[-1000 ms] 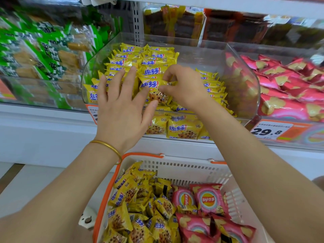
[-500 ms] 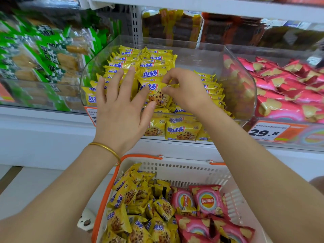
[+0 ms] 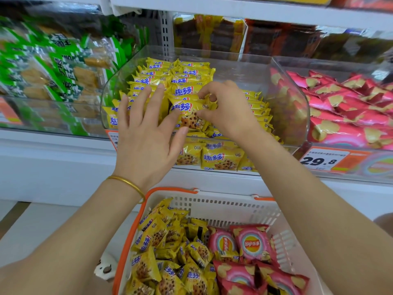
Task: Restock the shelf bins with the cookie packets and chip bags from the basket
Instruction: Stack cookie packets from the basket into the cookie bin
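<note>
— Shop shelf [image 3: 63, 167] ahead of me, clear bins side by side: green snack packs [image 3: 63, 67] in the left bin [image 3: 42, 118], yellow cookie packets [image 3: 170, 78] stood in rows in the middle bin [image 3: 244, 71], pink chip bags [image 3: 344, 107] in the right bin [image 3: 329, 64].

— And the basket [image 3: 223, 206]?

— Below my arms, white with an orange rim. Loose cookie packets [image 3: 157, 237] are heaped on its left side and Lay's chip bags [image 3: 253, 243] on its right, so I'd judge plenty is left to shelve.

— How will they handle?

— The bags look puffy and light, with fragile chips inside; I'd lift them by a sealed end, no squeezing. The packets are small, light and slick; a crimped end is the place to pinch.

— Your hands?

— My right hand [image 3: 225, 109] pinches one cookie packet [image 3: 190, 112] by its end, over the middle bin's rows. My left hand [image 3: 146, 137] is spread beside it, fingers straight, gripping nothing.
</note>
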`<action>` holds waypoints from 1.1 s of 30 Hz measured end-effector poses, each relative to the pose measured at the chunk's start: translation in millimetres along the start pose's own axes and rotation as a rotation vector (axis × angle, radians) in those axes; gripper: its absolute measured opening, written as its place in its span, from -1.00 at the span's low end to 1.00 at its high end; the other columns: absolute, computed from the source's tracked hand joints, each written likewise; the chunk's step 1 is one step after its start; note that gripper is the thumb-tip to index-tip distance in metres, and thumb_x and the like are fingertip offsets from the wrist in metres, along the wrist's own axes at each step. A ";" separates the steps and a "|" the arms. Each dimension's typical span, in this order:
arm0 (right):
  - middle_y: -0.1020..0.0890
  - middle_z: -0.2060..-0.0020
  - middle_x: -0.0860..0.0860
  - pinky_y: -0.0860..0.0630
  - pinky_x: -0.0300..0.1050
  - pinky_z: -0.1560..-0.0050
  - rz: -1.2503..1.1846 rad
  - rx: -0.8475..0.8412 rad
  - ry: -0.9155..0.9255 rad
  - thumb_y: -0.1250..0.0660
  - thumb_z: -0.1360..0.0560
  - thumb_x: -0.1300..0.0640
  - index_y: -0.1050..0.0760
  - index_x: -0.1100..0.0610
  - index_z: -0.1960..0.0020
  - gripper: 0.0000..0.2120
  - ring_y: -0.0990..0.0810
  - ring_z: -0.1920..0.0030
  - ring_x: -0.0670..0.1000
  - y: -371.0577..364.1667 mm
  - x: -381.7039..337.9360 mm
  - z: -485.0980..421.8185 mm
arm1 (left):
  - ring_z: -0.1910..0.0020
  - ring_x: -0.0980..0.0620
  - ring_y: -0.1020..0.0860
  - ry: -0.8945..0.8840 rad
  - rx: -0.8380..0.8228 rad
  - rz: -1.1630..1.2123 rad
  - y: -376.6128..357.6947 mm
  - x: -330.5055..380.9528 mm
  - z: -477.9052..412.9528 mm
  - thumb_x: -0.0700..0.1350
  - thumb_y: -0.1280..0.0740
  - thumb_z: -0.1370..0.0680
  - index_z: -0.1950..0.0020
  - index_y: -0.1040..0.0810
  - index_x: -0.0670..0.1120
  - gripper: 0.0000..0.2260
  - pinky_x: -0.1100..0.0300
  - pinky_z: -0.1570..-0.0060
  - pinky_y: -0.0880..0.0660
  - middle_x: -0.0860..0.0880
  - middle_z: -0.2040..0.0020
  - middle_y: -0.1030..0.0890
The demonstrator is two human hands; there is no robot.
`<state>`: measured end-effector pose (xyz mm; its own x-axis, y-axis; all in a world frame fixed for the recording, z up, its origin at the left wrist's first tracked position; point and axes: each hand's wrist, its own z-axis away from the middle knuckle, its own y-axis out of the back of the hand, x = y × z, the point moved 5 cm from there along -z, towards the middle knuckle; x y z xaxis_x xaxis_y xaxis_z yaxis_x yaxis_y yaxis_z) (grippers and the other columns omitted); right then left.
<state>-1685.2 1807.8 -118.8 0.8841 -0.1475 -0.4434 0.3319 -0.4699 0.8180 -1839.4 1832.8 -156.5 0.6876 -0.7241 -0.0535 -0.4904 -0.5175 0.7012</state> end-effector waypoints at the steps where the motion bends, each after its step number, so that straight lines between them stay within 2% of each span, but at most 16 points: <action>1: -0.39 -0.01 -0.01 -0.41 -0.16 0.00 0.014 0.013 -0.003 -0.43 -0.45 0.08 -0.49 0.03 -0.19 -0.67 -0.49 0.00 0.02 0.6 -0.9 1.8 | -0.43 -0.21 -0.24 -0.008 -0.003 0.008 0.7 0.3 1.0 0.11 -0.05 -0.61 -0.21 -0.59 -0.08 -0.57 -0.26 -0.41 -0.08 -0.18 -0.45 -0.34; 6: -0.42 -0.08 0.04 -0.38 -0.10 -0.03 0.116 0.141 0.037 -0.40 -0.46 0.13 -0.47 0.07 -0.17 -0.70 -0.43 -0.11 0.10 9.2 -10.1 12.9 | -0.38 -0.21 -0.30 -0.039 0.031 0.052 13.3 6.2 4.8 0.07 -0.09 -0.61 -0.20 -0.60 -0.11 -0.61 -0.23 -0.37 -0.16 -0.18 -0.41 -0.39; 8: -0.43 -0.08 0.08 -0.36 -0.08 -0.02 0.195 0.235 0.087 -0.38 -0.46 0.18 -0.48 0.10 -0.16 -0.72 -0.41 -0.11 0.13 18.7 -15.3 22.9 | -0.29 -0.19 -0.35 -0.085 0.094 0.077 26.3 14.4 9.9 0.01 -0.14 -0.59 -0.14 -0.61 -0.11 -0.67 -0.14 -0.25 -0.25 -0.16 -0.33 -0.48; 11: -0.47 0.03 0.09 -0.42 -0.02 0.13 0.064 0.357 0.177 -0.36 -0.41 0.26 -0.51 0.15 -0.04 -0.80 -0.48 0.07 0.12 27.2 -22.1 52.5 | -0.14 -0.18 -0.43 -0.204 0.114 0.143 39.3 32.0 26.1 -0.08 -0.21 -0.55 -0.02 -0.63 -0.14 -0.76 -0.06 -0.03 -0.33 -0.13 -0.18 -0.58; 14: -0.49 0.12 -0.01 -0.48 -0.02 0.29 -0.154 0.325 0.175 -0.30 -0.41 0.22 -0.52 0.11 0.06 -0.88 -0.48 0.25 -0.02 5.1 -17.8 94.4 | -0.02 -0.17 -0.46 -0.301 -0.068 0.152 23.9 43.0 51.0 -0.11 -0.24 -0.49 0.06 -0.60 -0.17 -0.80 -0.01 0.10 -0.32 -0.13 -0.07 -0.60; 17: -0.48 0.15 -0.08 -0.50 -0.02 0.30 -0.248 0.170 0.060 -0.29 -0.44 0.25 -0.52 0.11 0.08 -0.91 -0.46 0.28 -0.07 -47.6 10.0 124.6 | 0.00 -0.17 -0.48 -0.273 -0.330 0.072 -6.5 35.9 73.6 -0.06 -0.15 -0.44 0.14 -0.61 -0.15 -0.73 0.00 0.13 -0.35 -0.13 -0.02 -0.60; 20: -0.54 0.10 0.00 -0.51 -0.04 0.16 -0.164 -0.187 -0.125 -0.26 -0.51 0.25 -0.51 0.10 0.04 -0.90 -0.55 0.18 0.01 -128.6 45.2 138.4 | 0.09 -0.17 -0.54 -0.257 -0.496 0.033 -29.6 21.3 84.2 -0.06 -0.09 -0.39 0.23 -0.63 -0.14 -0.67 0.01 0.24 -0.49 -0.12 0.11 -0.62; 21: -0.56 0.07 0.02 -0.51 -0.06 0.11 -0.128 -0.306 -0.158 -0.24 -0.51 0.25 -0.52 0.10 0.02 -0.88 -0.57 0.12 0.04 -156.9 55.2 141.0 | 0.13 -0.17 -0.55 -0.253 -0.526 0.020 -34.7 16.5 84.4 -0.07 -0.14 -0.38 0.25 -0.63 -0.13 -0.71 0.01 0.27 -0.50 -0.11 0.16 -0.62; 23: -0.56 -0.02 0.07 -0.50 -0.05 0.03 -0.087 -0.529 -0.207 -0.23 -0.49 0.27 -0.50 0.13 -0.10 -0.79 -0.56 0.00 0.09 -213.1 68.8 144.5 | 0.17 -0.17 -0.55 -0.235 -0.571 0.010 -40.6 9.3 82.2 -0.13 -0.35 -0.33 0.29 -0.62 -0.13 -0.91 0.02 0.30 -0.50 -0.09 0.22 -0.61; 25: -0.53 -0.14 0.11 -0.50 0.00 -0.04 -0.119 -0.683 -0.229 -0.26 -0.45 0.28 -0.40 0.14 -0.28 -0.60 -0.54 -0.10 0.14 -258.6 73.1 147.9 | 0.19 -0.17 -0.54 -0.230 -0.583 0.041 -43.1 7.7 79.9 -0.20 -0.44 -0.28 0.29 -0.62 -0.13 -0.95 0.02 0.30 -0.49 -0.07 0.26 -0.61; 28: -0.51 -0.18 0.18 -0.50 -0.02 0.07 -0.181 -0.799 -0.314 -0.27 -0.43 0.35 -0.14 0.12 -0.48 -0.33 -0.54 -0.05 0.15 -297.8 73.5 154.3 | 0.19 -0.17 -0.54 -0.248 -0.587 0.097 -40.5 7.9 76.7 -0.18 -0.30 -0.29 0.28 -0.63 -0.13 -0.88 0.01 0.31 -0.51 -0.07 0.26 -0.60; 31: -0.53 -0.14 0.21 -0.52 0.00 0.08 -0.091 -0.742 -0.370 -0.23 -0.42 0.42 -0.17 0.16 -0.46 -0.36 -0.56 -0.07 0.19 -310.6 75.5 158.0 | 0.17 -0.18 -0.53 -0.236 -0.609 0.118 -38.1 6.3 72.6 -0.18 -0.24 -0.33 0.22 -0.63 -0.15 -0.82 -0.03 0.28 -0.54 -0.08 0.23 -0.60; 33: -0.56 -0.11 0.15 -0.49 -0.02 0.15 -0.029 -0.669 -0.414 -0.18 -0.45 0.43 -0.26 0.11 -0.38 -0.45 -0.58 -0.07 0.19 -308.9 77.9 159.3 | 0.04 -0.15 -0.50 -0.202 -0.652 0.128 -37.5 7.3 71.8 -0.20 -0.21 -0.44 0.07 -0.63 -0.13 -0.79 -0.06 0.13 -0.53 -0.07 0.10 -0.61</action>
<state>-1771.3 1802.8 -464.4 0.7216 -0.5170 -0.4605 0.5965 0.1264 0.7926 -1854.4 1814.2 -234.3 0.5016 -0.8646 -0.0293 -0.0954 -0.0889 0.9915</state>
